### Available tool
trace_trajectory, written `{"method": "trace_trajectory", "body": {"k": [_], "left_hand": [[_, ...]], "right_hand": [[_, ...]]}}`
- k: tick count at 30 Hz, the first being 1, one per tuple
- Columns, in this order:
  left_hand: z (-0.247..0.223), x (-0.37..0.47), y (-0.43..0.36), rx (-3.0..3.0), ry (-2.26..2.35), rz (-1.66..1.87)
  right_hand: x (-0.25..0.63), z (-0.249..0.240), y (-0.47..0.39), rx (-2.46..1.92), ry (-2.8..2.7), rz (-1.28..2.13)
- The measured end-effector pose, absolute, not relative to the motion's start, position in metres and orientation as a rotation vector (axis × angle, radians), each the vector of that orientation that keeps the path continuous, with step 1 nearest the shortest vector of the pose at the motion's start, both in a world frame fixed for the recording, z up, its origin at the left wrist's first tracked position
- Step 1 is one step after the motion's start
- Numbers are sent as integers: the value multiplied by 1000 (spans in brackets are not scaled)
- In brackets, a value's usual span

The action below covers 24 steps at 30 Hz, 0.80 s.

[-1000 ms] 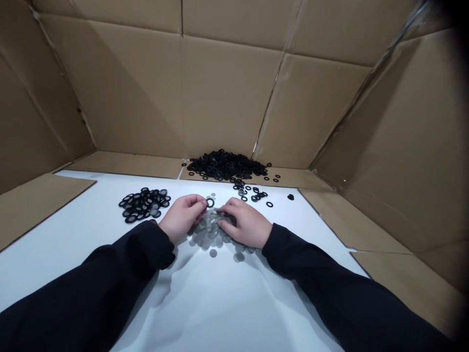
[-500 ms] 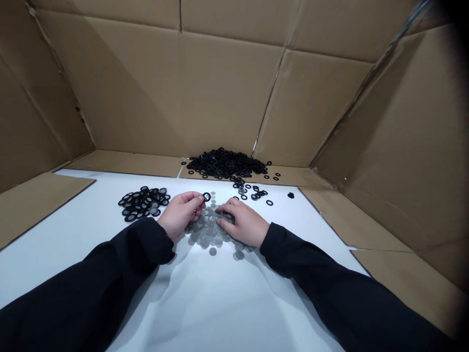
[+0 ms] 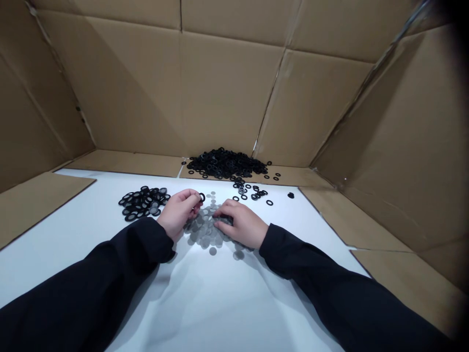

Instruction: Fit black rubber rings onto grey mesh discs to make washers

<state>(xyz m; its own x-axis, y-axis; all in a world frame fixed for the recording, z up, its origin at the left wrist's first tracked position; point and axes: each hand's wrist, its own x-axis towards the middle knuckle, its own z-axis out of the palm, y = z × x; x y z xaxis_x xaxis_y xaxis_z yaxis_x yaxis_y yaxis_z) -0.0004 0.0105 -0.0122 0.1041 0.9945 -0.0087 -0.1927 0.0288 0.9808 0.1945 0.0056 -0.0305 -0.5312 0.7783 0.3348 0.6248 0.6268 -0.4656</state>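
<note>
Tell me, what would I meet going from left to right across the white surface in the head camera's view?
Pile of black rings with grey centres → left hand → black ring in its grip → right hand → small dark lump.

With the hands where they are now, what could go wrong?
The left hand pinches a black ring near its edge, so it might slip or drop onto the grey discs close by.
The right hand is at those discs, which overlap; it could pick up more than one together, or nudge loose ones outward.
</note>
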Motion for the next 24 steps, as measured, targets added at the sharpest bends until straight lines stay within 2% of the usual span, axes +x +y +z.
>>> {"method": "trace_trajectory", "body": {"k": [9,15,20,24], "left_hand": [[-15,-1,12,1161,1044,1180],[-20,-3,14,1272,1112,1140],[-20,-3,12,1280,1125,1134],[-20,-3,11,1290,1141,1121]], "right_hand": [[193,-23,7,-1072,-2188,373],[187,-19,4,-1150,-1895,654],[191,-22,6,-1166,-2074,493],[190,-20,7,-1140,-2001,517]]}}
